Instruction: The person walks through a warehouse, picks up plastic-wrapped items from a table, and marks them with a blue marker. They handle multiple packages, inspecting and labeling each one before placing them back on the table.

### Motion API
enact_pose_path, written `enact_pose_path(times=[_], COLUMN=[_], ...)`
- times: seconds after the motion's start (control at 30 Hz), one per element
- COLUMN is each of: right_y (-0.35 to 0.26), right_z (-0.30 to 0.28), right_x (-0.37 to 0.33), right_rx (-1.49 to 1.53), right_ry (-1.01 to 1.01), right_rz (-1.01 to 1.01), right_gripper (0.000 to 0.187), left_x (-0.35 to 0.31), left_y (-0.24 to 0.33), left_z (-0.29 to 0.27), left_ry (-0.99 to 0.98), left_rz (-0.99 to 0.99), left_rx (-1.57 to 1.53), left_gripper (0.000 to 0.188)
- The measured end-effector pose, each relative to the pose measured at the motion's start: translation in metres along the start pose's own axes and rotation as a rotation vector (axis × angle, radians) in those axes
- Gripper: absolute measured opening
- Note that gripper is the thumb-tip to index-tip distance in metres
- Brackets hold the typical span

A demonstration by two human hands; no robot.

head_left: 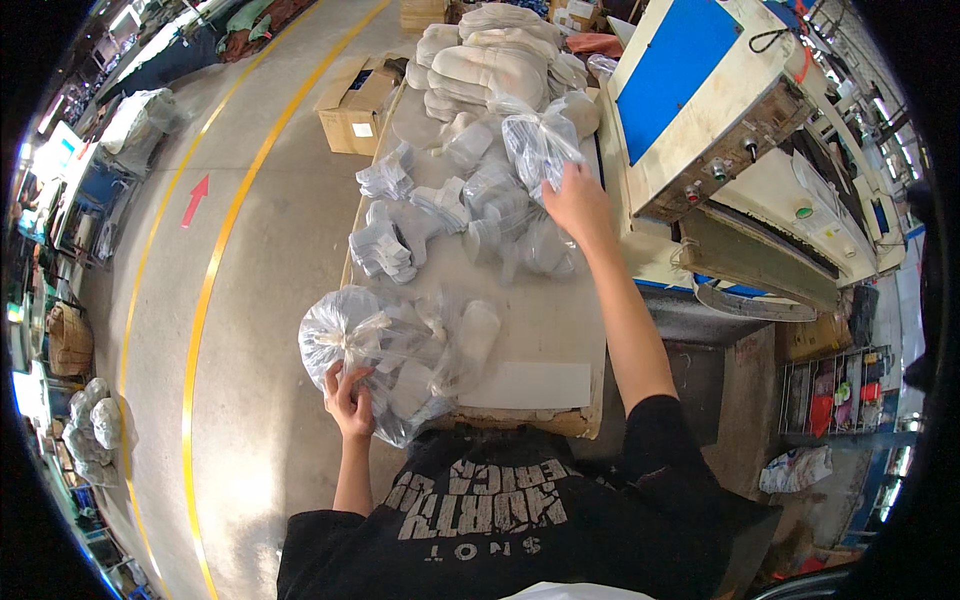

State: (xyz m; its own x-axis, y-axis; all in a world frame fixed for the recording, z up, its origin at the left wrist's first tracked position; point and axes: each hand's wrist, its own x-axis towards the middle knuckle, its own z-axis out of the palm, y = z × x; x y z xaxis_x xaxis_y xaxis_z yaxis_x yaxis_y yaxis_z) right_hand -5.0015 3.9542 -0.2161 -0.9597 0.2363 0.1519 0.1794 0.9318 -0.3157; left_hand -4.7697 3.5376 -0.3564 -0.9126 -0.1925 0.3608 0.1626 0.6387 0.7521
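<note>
My left hand (350, 402) has its fingers closed on a clear plastic bag (330, 325) at the table's near left corner. That bag is tied with a pale knot, bulges over the edge, and holds pale flat pieces seen dimly through the film. With my right arm stretched forward, my right hand (578, 200) grips another clear plastic bag (535, 145), also knotted, near the machine. Between the hands lie bundles of light grey cut pieces (382, 245) and several more filled clear bags (497, 190). A white sheet (525, 385) rests by the near edge.
The table (540, 325) carries a heap of off-white sole-shaped pieces (490, 65) at its far end. A cream and blue machine (700, 110) stands against its right side. Left are a cardboard box (350, 118) and a floor with yellow lines (215, 260). A wire rack (835, 390) stands right.
</note>
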Motion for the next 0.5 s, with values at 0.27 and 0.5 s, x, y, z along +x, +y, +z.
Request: enact_pose_path(times=[0.27,0.5], right_y=[-0.007,0.014], right_z=[0.047,0.023], right_x=[0.093,0.076], right_rx=[-0.196,-0.103], right_ry=[-0.084,-0.237], right_rz=[0.121,-0.067], right_gripper=[0.050,0.039], left_x=[0.002,0.002], left_y=[0.002,0.006], left_z=[0.001,0.000], left_ry=[-0.016,-0.022], left_rz=[-0.055,-0.062], left_rx=[-0.054,-0.061], left_gripper=[0.034,0.035])
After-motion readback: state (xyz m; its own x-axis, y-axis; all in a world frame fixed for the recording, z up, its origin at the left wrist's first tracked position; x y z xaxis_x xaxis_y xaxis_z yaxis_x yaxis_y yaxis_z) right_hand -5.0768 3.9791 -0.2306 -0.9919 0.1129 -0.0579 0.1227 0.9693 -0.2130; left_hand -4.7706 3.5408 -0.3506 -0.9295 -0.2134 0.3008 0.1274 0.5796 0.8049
